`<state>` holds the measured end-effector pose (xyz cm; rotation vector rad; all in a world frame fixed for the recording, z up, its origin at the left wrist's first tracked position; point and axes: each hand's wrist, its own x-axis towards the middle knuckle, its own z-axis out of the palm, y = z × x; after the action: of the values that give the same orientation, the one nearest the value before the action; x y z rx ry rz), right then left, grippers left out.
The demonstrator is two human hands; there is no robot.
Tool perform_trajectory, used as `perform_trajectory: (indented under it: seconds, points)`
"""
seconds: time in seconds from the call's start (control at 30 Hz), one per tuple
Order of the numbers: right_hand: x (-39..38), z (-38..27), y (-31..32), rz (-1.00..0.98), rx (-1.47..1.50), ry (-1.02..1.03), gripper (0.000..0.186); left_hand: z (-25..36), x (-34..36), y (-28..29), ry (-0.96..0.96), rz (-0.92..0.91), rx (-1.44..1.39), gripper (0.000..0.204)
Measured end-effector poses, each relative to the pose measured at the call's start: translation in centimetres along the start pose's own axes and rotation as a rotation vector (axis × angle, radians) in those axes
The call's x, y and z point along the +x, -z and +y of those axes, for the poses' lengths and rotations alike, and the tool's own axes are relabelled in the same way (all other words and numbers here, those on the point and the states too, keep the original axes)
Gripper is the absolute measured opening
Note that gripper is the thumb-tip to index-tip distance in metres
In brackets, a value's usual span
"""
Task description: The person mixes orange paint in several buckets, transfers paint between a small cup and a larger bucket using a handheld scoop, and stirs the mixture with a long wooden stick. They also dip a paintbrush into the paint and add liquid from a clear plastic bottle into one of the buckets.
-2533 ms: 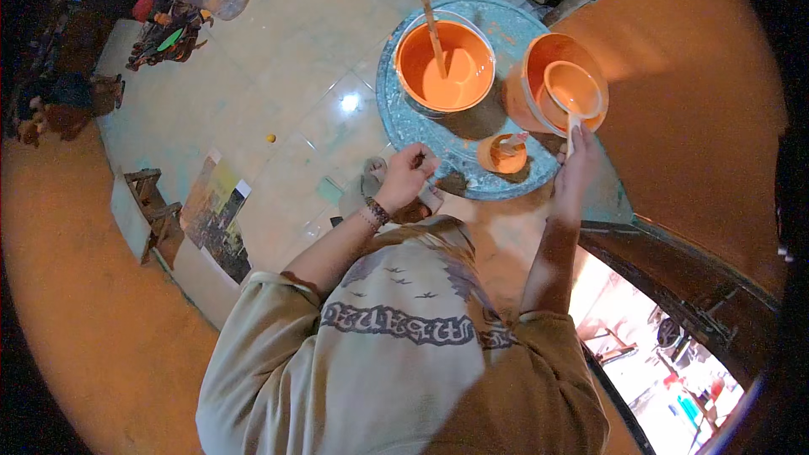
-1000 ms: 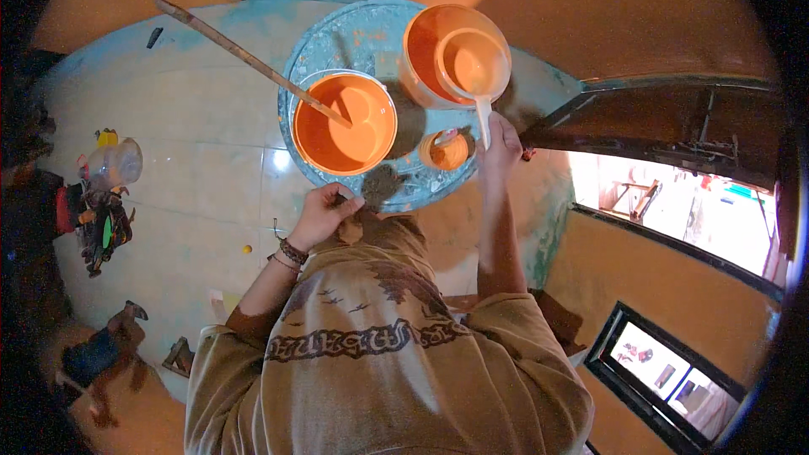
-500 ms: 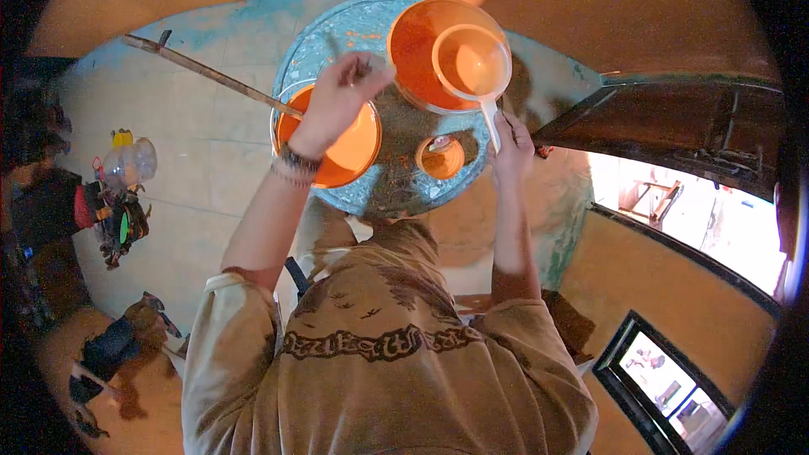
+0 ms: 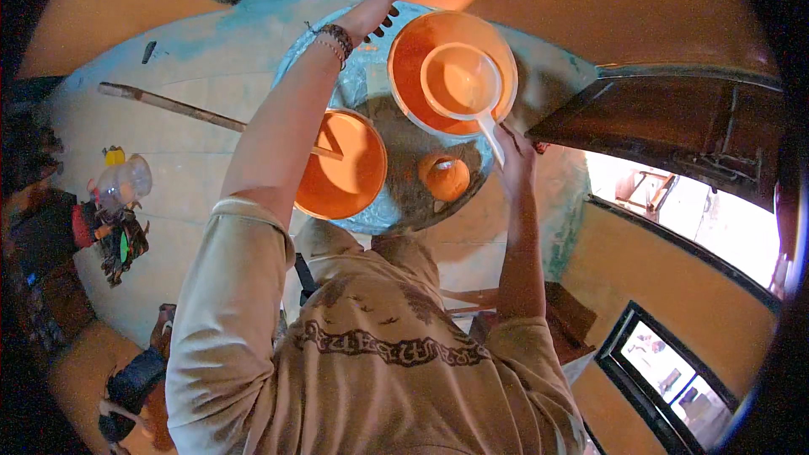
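My right hand is closed round the pale handle of a round dipper. The dipper hangs over a large orange basin at the table's far right, covering part of its inside. My left hand is stretched past the far side of the table, fingers apart, with nothing visible in it. Below my left forearm stands an orange bucket, partly hidden by the arm. A long wooden stick leans into that bucket. Nearer me sits a small orange container; its contents cannot be made out.
The round table has a blue marbled cover and a dark patch in the middle. At the left, a clear plastic container and mixed items lie on the floor. Another person is at lower left. A dark wooden piece juts in from the right.
My left hand has moved from above the orange bucket to beyond the table's far side. The dipper remains in my right hand and has shifted slightly left and nearer.
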<state>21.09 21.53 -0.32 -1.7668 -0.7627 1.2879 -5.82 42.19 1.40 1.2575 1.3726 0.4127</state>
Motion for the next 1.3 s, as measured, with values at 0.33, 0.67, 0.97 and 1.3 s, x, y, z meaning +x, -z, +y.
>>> perform_trajectory:
  seconds: [0.33,0.67,0.97,1.3]
  points:
    - [-0.2,-1.5,-0.8,0.003,-0.201,-0.128,0.03,-0.6,1.7,1.0,0.258,-0.33,-0.094,0.093]
    - [0.1,-0.6,-1.2,0.084,-0.141,0.051,0.029,-4.0,-2.4,0.6,0.48,-0.39,-0.64,0.097]
    - [2.4,2.9,0.8,-0.007,-0.586,0.6,0.028,-5.5,-5.4,-2.9,0.472,-0.076,-1.09,0.096]
    - [1.5,-0.3,-0.7,0.012,-0.195,0.067,0.03,-4.6,-6.5,-4.5,0.35,-0.154,-1.201,0.083]
